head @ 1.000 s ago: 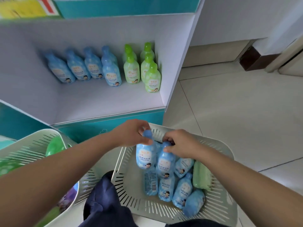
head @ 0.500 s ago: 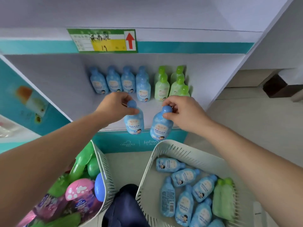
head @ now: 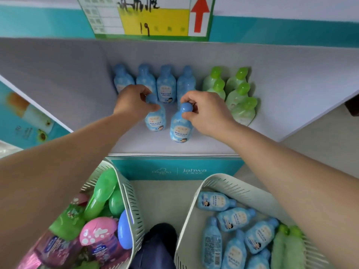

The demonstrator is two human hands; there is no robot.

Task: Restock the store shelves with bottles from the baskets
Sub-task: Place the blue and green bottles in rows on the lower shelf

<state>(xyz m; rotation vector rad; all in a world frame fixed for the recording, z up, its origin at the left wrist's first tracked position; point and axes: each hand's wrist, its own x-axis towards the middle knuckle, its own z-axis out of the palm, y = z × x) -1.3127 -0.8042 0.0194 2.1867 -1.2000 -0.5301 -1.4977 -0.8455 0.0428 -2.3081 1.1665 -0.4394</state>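
Arms both stretched forward over the baskets and into the white shelf (head: 213, 147), forearms bare, wrists bent down. Pose of left hand (head: 134, 102): palm down, thumb and fingers curled round the cap of the left blue bottle (head: 155, 121); grip clamped on it. Pose of right hand (head: 207, 111): likewise palm down, grip clamped by thumb and fingertips on the round blue cap of the right blue bottle (head: 181, 130). Both held bottles upright, side by side, just in front of the back row of blue bottles (head: 166, 83); cannot tell whether their bases touch the shelf floor. Two files of green bottles (head: 238, 94) stand right of the blue row. Below, the right basket (head: 233, 184) holds more blue bottles lying flat plus two green ones; the left basket (head: 134, 208) holds mixed green, pink and purple packs. Writing: shelf tag (head: 153, 18) overhead, handwritten "19" on yellow, characters above it blurred, red arrow (head: 199, 14) pointing up. Printed on the teal front panel (head: 223, 167): "Jahwa"; logo beside it too faint. Bottle labels show a cartoon child; text too small.
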